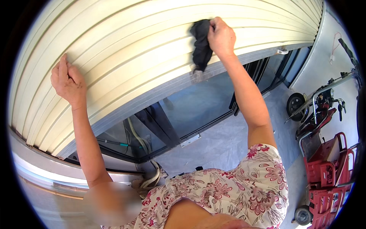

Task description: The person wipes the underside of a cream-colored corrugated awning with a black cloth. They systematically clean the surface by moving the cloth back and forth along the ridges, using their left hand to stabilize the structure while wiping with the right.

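Note:
Cream slats of a partly raised roller shutter (137, 54) fill the upper part of the head view, with a grey metal bottom rail (174, 87) along the lower edge. My right hand (221, 37) grips a crumpled black cloth (202, 43), which hangs against the slats; its lower end reaches the rail. My left hand (68, 78) is raised at the left, in front of the shutter. Its index finger is extended towards a slat and the other fingers are curled, with nothing seen in them. Whether the fingertip touches the slat I cannot tell.
Below the shutter are dark-framed glass doors (197, 103) above a grey floor (208, 146). A red cargo tricycle (323, 171) stands at the right beside a white wall (317, 60). Pale hoses (153, 179) lie near the door's lower left corner.

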Motion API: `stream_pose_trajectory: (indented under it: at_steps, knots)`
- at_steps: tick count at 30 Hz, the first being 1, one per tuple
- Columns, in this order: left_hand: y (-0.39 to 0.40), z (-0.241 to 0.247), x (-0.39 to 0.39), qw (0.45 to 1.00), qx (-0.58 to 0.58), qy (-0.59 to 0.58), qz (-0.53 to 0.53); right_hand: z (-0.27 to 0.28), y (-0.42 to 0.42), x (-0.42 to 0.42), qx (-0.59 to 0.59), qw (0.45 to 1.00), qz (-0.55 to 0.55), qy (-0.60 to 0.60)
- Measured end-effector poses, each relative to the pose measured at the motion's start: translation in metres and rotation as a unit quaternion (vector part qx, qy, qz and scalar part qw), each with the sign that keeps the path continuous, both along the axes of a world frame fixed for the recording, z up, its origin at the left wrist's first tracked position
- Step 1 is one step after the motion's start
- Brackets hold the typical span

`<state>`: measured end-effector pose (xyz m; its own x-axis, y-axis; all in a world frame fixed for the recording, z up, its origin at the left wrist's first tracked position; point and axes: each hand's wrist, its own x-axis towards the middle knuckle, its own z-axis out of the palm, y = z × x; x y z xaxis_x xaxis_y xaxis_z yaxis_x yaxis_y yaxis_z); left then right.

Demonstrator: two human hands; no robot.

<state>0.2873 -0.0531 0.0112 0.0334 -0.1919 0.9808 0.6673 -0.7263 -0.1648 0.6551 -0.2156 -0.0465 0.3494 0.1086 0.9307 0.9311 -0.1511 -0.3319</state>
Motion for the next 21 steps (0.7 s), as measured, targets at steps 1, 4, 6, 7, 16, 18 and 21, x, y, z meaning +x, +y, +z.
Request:
stream_pose_trajectory:
  at_steps: [1, 4, 6, 7, 16, 18, 21]
  knots:
    - [0.001, 0.000, -0.002, 1.000, 0.000, 0.001, 0.006, -0.003, -0.003, 0.022, -0.008, 0.999, -0.023, 0.021]
    - [0.003, -0.002, -0.001, 1.000, 0.006, 0.001, 0.017, -0.004, -0.029, 0.099, -0.039, 0.994, -0.083, 0.067]
    - [0.004, 0.000, 0.001, 1.000, 0.013, 0.000, 0.024, 0.003, -0.053, 0.145, -0.013, 0.993, -0.115, 0.036]
    - [0.003, 0.000, 0.000, 0.999, 0.015, -0.002, 0.030, 0.008, -0.063, 0.163, -0.011, 0.993, -0.110, 0.030]
    - [0.017, 0.002, -0.006, 0.995, 0.061, 0.009, 0.082, -0.015, -0.048, 0.165, -0.041, 0.987, -0.157, 0.003]
    - [0.017, 0.004, -0.006, 0.995, 0.072, 0.008, 0.074, -0.012, -0.044, 0.139, -0.033, 0.990, -0.135, -0.002]
    - [0.015, 0.006, -0.001, 0.995, 0.084, 0.003, 0.049, -0.010, -0.036, 0.104, -0.023, 0.994, -0.099, -0.029]
